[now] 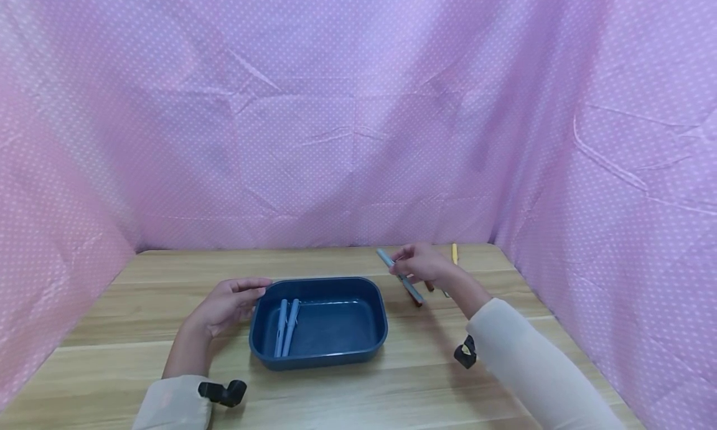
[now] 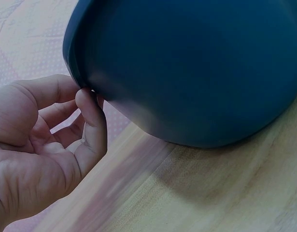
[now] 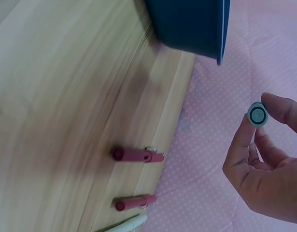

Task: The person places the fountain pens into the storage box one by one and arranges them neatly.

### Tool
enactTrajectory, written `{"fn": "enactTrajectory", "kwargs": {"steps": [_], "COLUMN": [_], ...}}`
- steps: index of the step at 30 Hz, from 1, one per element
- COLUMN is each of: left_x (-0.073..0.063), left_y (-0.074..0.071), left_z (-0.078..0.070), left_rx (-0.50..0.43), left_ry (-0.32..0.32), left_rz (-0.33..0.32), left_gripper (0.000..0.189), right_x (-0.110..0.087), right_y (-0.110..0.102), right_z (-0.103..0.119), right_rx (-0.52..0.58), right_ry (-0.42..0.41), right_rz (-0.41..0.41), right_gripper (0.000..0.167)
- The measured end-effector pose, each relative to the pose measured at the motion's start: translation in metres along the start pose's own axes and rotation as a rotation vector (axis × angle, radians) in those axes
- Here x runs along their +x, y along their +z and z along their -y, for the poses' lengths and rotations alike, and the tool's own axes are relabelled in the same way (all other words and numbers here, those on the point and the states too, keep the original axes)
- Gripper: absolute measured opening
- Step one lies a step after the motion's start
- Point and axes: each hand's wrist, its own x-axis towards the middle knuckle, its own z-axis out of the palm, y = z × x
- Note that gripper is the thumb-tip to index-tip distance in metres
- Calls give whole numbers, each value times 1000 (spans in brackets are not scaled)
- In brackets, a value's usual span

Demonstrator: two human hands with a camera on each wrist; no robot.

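Note:
A dark blue rectangular tray [image 1: 336,358] stands on the table, with two light blue pens lying side by side at its left end; one is the nearer-to-middle pen [image 1: 291,327]. My left hand [image 1: 229,307] pinches the tray's upper left rim between thumb and fingers, as the left wrist view also shows. To the right of the tray, my right hand [image 1: 424,265] pinches a pale blue-green pen [image 1: 413,291] above the table. In the right wrist view that pen [image 3: 258,115] is seen end-on between thumb and fingertips. Below it lie two red pens, one the upper red pen [image 3: 136,154].
A yellow pen [image 1: 454,253] lies near the table's far edge, beyond the right wrist. A pale pen [image 3: 129,224] lies beside the red ones. Pink dotted cloth [image 1: 358,119] hangs behind the wooden table [image 1: 313,399] and at both sides.

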Motion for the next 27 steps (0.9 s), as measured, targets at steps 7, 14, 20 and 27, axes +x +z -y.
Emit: {"fn": "enactTrajectory", "kwargs": {"steps": [7,14,20,27], "left_x": [1,0,1,2], "left_y": [0,-1,-2,-4], "left_z": [0,-1,-3,-1], "left_rx": [-2,0,1,-6], "left_ry": [-2,-5,-12,-7], "left_rz": [2,-2,1,14], "left_gripper": [39,41,45,44], "right_x": [2,7,9,10], "right_y": [12,25,35,44], "right_z": [12,18,20,27], "right_rx": [23,57,62,73], "right_ry": [3,-26,-40,-44], "right_rz": [-5,28,28,38], "right_gripper": [30,27,24,23]}}
